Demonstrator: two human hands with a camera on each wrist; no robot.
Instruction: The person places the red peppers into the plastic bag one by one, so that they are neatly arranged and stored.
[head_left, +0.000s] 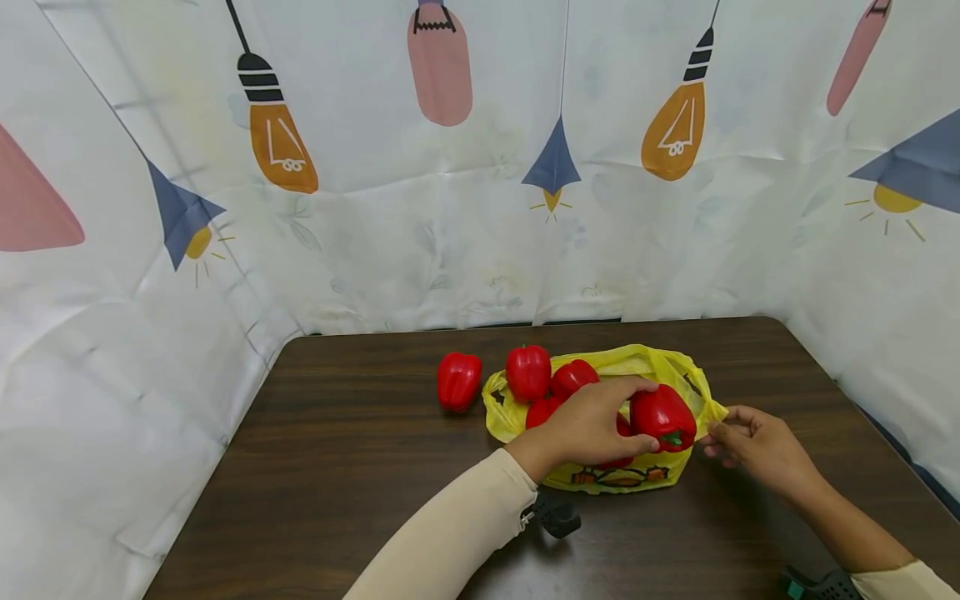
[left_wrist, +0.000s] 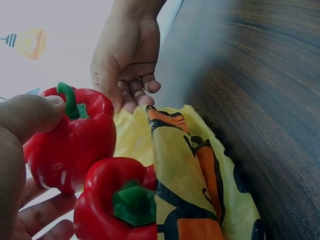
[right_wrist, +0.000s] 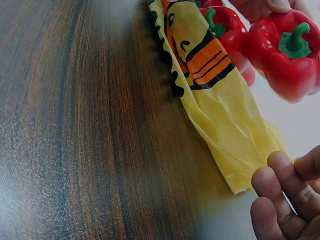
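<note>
My left hand grips a red bell pepper with a green stem, thumb on one side and fingers on the other, over a yellow plastic bag. At the bag's right edge, my right hand pinches the plastic between thumb and fingertips. Several more red peppers lie in and on the bag, among them one pepper at its middle and another pepper at its left end. In the left wrist view, a second pepper sits right below the held one, beside the bag's orange and black print.
A lone red pepper stands on the dark wood table, left of the bag. Behind the table's far edge hangs a white curtain printed with lamps and bulbs. A black wrist device shows under the left sleeve.
</note>
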